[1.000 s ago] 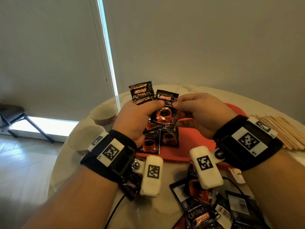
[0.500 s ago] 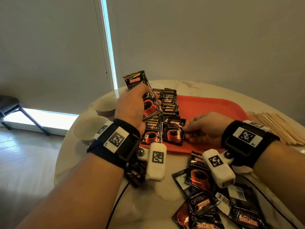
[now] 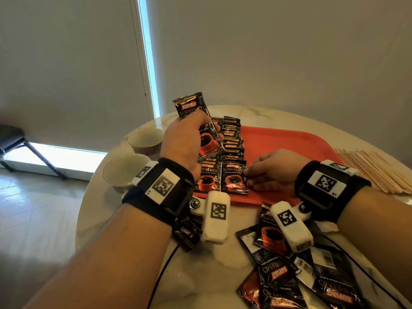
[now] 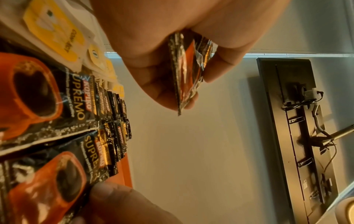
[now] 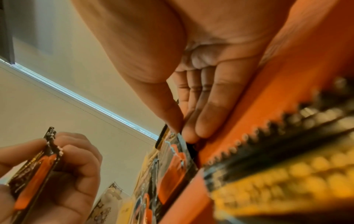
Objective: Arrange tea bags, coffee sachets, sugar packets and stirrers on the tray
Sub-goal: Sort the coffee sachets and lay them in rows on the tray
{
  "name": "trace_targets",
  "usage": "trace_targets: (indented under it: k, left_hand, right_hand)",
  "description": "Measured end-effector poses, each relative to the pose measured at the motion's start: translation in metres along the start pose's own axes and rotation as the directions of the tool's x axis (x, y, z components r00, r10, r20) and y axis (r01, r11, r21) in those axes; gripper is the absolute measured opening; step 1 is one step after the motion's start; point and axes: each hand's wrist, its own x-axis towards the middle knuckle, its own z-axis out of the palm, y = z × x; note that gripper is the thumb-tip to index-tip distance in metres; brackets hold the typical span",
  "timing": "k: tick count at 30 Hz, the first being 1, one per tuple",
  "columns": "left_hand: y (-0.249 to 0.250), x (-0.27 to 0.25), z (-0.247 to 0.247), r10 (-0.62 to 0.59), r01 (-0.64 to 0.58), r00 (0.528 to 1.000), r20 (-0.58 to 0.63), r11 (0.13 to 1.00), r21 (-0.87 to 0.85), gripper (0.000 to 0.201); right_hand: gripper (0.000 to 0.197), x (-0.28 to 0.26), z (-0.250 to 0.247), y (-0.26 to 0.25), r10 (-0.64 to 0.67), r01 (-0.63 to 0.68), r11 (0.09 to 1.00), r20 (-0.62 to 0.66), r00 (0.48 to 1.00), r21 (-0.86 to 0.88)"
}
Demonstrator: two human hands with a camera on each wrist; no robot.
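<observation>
A red tray (image 3: 289, 141) lies on the round marble table, with two rows of overlapping black coffee sachets (image 3: 231, 139) down its left part. My left hand (image 3: 185, 141) hovers over those rows and pinches a coffee sachet (image 3: 191, 108) upright; the left wrist view shows thumb and fingers of the left hand (image 4: 184, 97) gripping what looks like two sachets (image 4: 186, 72). My right hand (image 3: 267, 170) rests low on the tray and pinches the right edge of the nearest sachet (image 3: 234, 177). In the right wrist view, the right hand (image 5: 182, 130) has its thumb tip on that sachet's edge (image 5: 174, 159).
A pile of wooden stirrers (image 3: 374, 170) lies right of the tray. Loose sachets (image 3: 278, 275) are scattered on the table near me. Two bowls (image 3: 146, 139) (image 3: 124, 170) stand at the left table edge. Tea bags with yellow tags (image 4: 55, 34) lie beyond the sachet rows.
Both hands were raised together over the tray with sachets. My right hand has since come down and laid one at the front of the right row. The left hand stays up.
</observation>
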Motion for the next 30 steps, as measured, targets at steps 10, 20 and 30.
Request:
trace_targets:
  k: [10,20,30]
  left_hand:
    - [-0.004,0.001,0.002,-0.018,0.018,1.000,0.008,0.999,0.027,0.006]
    - [-0.011,-0.004,0.005,-0.020,0.002,0.993,0.120,0.989,0.151,0.018]
    - [-0.009,-0.002,0.003,-0.009,0.003,0.998,0.057,0.994,0.111,0.016]
  right_hand:
    - [0.022,-0.008,-0.004,-0.003,-0.130,0.135,0.989,-0.085,0.988,0.065]
    - [0.014,-0.025,0.016,-0.032,-0.468,0.454,0.880,0.090,0.879,0.137]
    - [0.012,-0.024,0.012,-0.037,-0.460,0.448,0.875,0.030,0.887,0.184]
